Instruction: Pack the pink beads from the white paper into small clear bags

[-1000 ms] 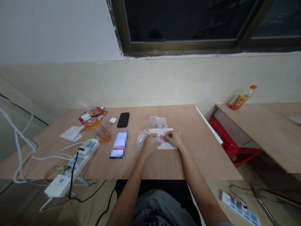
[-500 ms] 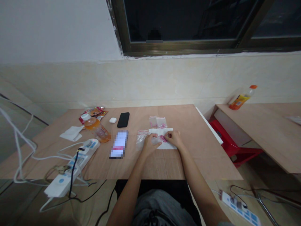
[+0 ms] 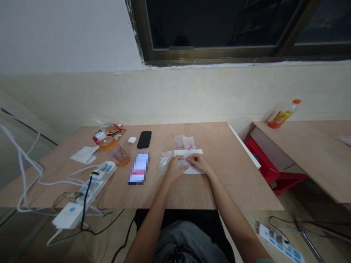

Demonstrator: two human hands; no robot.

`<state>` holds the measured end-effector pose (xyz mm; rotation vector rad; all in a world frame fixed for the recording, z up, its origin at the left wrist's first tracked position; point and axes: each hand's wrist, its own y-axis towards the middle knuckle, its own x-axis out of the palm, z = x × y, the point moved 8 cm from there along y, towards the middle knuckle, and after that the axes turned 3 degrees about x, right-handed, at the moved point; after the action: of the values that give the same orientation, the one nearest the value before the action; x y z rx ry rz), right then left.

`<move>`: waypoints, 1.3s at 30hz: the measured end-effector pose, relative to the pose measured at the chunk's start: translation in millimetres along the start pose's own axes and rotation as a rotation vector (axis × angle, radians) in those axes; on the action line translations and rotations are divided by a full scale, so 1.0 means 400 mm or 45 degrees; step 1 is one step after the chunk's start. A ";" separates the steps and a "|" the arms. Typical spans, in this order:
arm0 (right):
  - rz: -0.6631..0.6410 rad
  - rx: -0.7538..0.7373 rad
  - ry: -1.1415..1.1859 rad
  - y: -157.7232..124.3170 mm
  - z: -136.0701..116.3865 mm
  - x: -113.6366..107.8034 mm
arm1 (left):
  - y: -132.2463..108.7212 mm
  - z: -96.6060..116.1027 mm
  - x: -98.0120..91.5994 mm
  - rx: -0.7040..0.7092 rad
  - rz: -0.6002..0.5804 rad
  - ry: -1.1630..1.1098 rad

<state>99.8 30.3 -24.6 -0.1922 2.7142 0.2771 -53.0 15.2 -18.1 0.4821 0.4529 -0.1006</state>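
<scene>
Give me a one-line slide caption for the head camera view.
Left hand and right hand meet over a white sheet beside small clear plastic bags with pink marks on a wooden table.

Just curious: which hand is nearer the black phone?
Left hand, down and to the right of the black phone; the right hand is further right, beyond the left.

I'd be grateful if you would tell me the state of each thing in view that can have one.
Left hand: fingers on the clear plastic bag
Right hand: fingers on the white sheet's pink-dotted contents
Clear plastic bag: flat on the table
White sheet: flat, partly under the hands
Black phone: lying flat, unlit
Orange-drink bottle: on its side, capped
Orange-capped bottle: lying on the side desk, capped
</scene>
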 end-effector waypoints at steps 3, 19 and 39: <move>-0.010 -0.006 -0.037 0.000 0.003 -0.010 | 0.001 0.001 0.000 0.015 -0.004 0.015; 0.091 0.103 -0.464 -0.024 0.020 -0.092 | -0.001 -0.006 0.004 -0.004 -0.012 0.006; 0.131 0.059 -0.267 -0.010 0.019 -0.073 | 0.000 -0.001 0.004 -0.007 -0.033 0.000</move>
<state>129.8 31.0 -20.0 -0.0095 2.5225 0.2490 -51.8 15.5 -19.0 0.4710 0.4597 -0.1246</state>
